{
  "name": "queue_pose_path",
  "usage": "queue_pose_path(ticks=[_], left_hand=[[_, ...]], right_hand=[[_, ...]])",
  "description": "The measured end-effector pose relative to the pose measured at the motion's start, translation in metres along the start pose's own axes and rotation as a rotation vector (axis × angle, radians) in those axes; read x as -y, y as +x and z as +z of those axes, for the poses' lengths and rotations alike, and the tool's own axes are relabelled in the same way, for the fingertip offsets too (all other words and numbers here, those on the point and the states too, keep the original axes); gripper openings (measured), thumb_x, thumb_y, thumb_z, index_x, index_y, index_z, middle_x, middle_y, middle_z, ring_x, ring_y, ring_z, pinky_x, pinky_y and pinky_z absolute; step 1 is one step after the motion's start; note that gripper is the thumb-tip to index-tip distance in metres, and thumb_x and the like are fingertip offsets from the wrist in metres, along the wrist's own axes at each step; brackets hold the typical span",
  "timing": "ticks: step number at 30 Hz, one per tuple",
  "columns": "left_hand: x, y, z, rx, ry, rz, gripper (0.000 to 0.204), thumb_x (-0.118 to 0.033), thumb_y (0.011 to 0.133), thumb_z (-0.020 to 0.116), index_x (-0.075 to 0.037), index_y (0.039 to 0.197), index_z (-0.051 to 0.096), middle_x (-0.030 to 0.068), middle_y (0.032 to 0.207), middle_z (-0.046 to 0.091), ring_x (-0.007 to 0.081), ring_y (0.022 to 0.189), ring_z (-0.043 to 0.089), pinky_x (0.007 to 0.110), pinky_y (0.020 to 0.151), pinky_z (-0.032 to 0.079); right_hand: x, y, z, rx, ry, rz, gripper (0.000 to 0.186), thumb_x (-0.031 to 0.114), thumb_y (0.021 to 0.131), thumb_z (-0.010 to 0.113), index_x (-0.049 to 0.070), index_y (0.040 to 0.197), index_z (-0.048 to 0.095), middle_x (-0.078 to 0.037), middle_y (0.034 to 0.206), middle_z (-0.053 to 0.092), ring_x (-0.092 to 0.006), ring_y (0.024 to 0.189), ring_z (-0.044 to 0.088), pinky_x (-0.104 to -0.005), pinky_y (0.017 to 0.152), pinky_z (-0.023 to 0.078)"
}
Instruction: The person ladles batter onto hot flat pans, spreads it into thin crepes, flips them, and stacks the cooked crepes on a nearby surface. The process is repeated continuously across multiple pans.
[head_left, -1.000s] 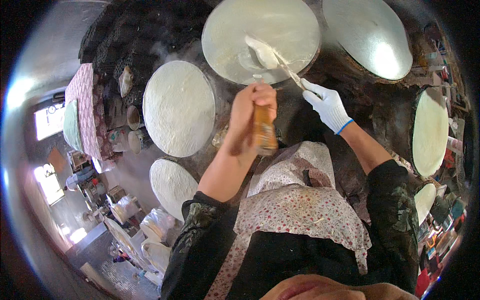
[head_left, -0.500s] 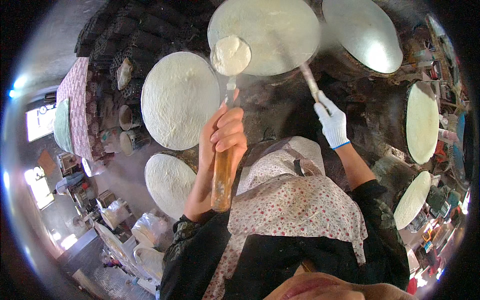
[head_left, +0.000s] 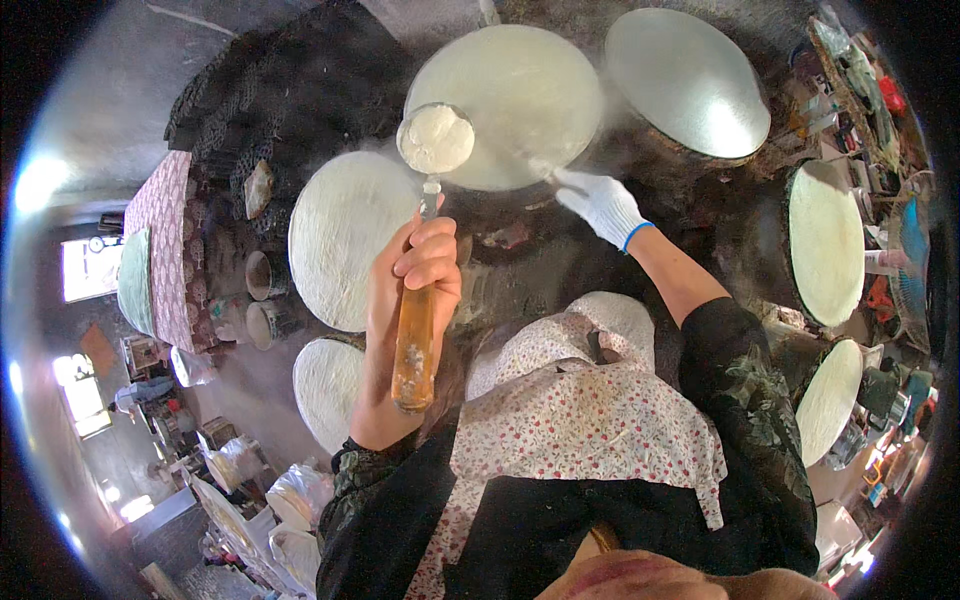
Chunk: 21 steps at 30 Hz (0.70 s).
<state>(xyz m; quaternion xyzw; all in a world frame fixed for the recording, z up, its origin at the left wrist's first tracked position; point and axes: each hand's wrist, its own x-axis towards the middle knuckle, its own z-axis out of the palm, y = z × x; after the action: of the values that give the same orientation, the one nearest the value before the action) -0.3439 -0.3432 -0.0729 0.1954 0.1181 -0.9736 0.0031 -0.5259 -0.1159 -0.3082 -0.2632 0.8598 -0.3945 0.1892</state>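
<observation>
Wrapped round the brown wooden handle of a ladle (head_left: 412, 345), my bare left hand (head_left: 425, 258) is closed. The ladle's round bowl is heaped with thick white batter (head_left: 438, 140) and hangs over the near left edge of the middle griddle (head_left: 510, 75), whose top is coated pale white. My right hand (head_left: 603, 207), in a white knit glove with a blue cuff, is closed at this griddle's near right edge. It holds a stick-handled tool (head_left: 541, 168), foreshortened and smeared by motion; its working end cannot be made out.
A bare, shiny griddle (head_left: 690, 80) stands at the far right. White-coated round griddles lie at the left (head_left: 350, 240) and right (head_left: 826, 240), with smaller-looking ones nearer me. Dark stacked briquettes (head_left: 270, 95) rise at far left, beside a patterned cloth-covered stand (head_left: 165, 240). Steam hangs around.
My right hand has swung left and toward the middle griddle, and its tool has swept across the griddle's surface. The ladle stays full, slightly left and lower in view; the whole view has shifted.
</observation>
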Motion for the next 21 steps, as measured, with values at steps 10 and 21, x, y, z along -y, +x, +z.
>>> queue_pose_path(ticks=[10, 21], left_hand=[[0.088, 0.137, 0.029, 0.004, -0.128, -0.124, 0.012, -0.003, 0.109, 0.038, 0.007, 0.115, 0.040, 0.0062, 0.082, 0.044, 0.0164, 0.057, 0.047, 0.031, 0.049, 0.050], [0.176, 0.312, 0.014, -0.160, -0.039, -0.392, 0.031, -0.003, 0.111, 0.039, 0.012, 0.137, 0.031, 0.0036, 0.080, 0.044, 0.0122, 0.056, 0.047, 0.026, 0.047, 0.049]], right_hand=[[-0.031, 0.003, -0.071, 0.266, 0.160, 0.145, 0.047, 0.045, 0.098, 0.067, 0.026, 0.141, 0.067, -0.014, 0.131, 0.072, -0.0353, 0.115, 0.071, -0.0410, 0.099, 0.055], [-0.098, -0.087, -0.187, -0.238, 0.596, 0.358, 0.054, 0.017, 0.095, 0.072, 0.006, 0.146, 0.060, -0.016, 0.143, 0.066, -0.0222, 0.132, 0.062, -0.0326, 0.113, 0.045]])
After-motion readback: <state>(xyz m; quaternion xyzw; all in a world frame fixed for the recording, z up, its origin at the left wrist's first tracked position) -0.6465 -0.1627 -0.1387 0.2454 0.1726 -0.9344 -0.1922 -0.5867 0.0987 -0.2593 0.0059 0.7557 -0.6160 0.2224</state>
